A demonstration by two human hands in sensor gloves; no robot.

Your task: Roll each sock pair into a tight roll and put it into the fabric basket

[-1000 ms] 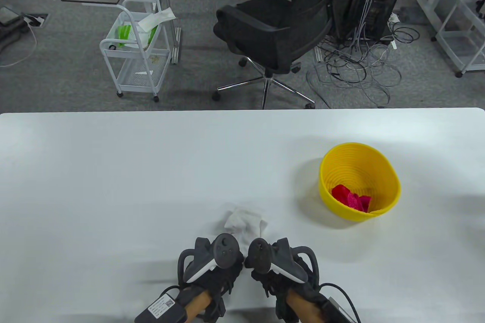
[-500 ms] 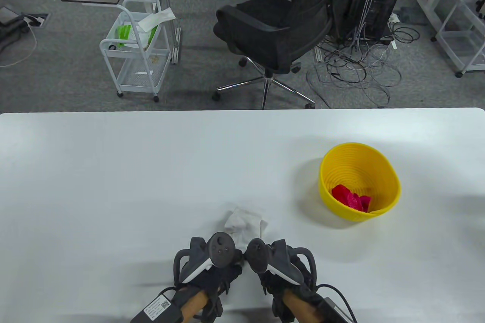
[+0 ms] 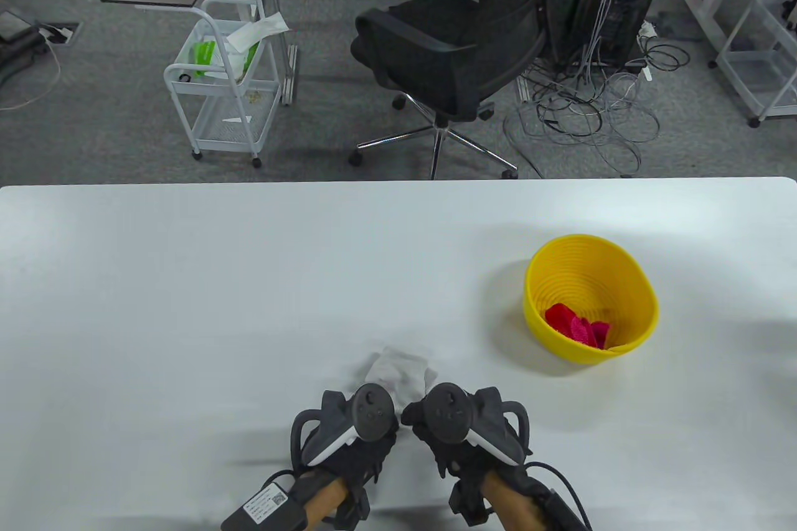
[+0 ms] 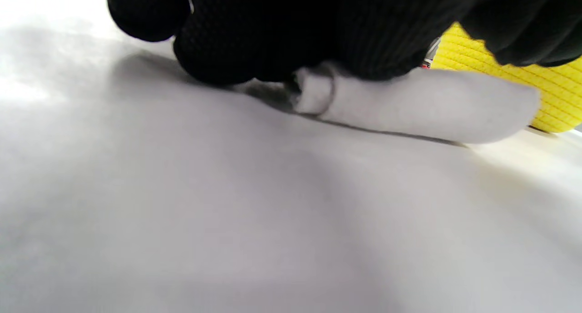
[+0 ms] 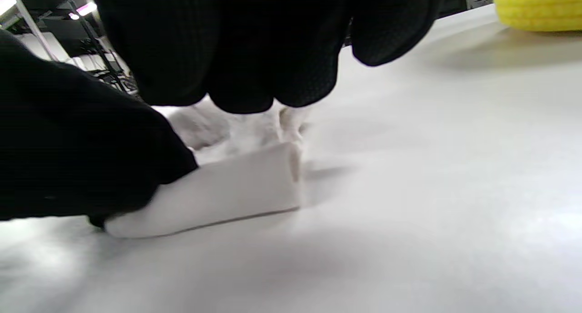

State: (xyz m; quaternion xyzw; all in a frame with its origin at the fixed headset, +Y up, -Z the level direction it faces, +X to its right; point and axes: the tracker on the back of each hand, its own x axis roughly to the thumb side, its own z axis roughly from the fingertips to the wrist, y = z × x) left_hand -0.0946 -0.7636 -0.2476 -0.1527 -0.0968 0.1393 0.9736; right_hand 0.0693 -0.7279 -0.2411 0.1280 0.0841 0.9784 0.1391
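White soft sock pair (image 3: 398, 372) lies on the tabletop (image 3: 187, 307) beside the yellow woven basket (image 3: 629, 272); our left hand (image 3: 345, 437) and right hand (image 3: 473, 441) curl fingers (image 5: 241, 76) onto its half-rolled near end, light and springy, so we grip the roll's ends.

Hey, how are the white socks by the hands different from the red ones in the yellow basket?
The white socks lie on the table under both hands, the left hand and right hand working on them; the red socks sit untouched inside the yellow basket. The white pair is only partly rolled, with loose fabric beyond the roll; the red pair is bunched up and already put away. Both are soft sock bundles.
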